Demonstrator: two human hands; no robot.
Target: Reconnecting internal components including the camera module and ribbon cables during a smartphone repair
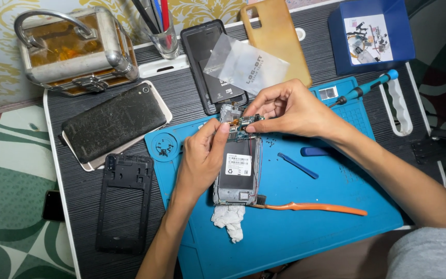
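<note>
An opened phone (237,173) with its black battery exposed lies on a blue work mat (305,206). My left hand (201,160) rests along the phone's left side, fingertips pinching the edge near the top. My right hand (288,108) reaches in from the right and pinches a small circuit board (244,123) at the phone's top end. An orange brush (311,207) lies across the mat by the phone's bottom end. A crumpled white cloth (229,221) sits just below the phone.
A black phone frame (125,202) and two stacked phones (113,124) lie at left. A metal case (73,47), a glass with pens (162,31), a black phone case (207,57), a tan case (275,36), a blue box (371,33), a screwdriver (367,88) and a blue pry tool (298,165) surround the mat.
</note>
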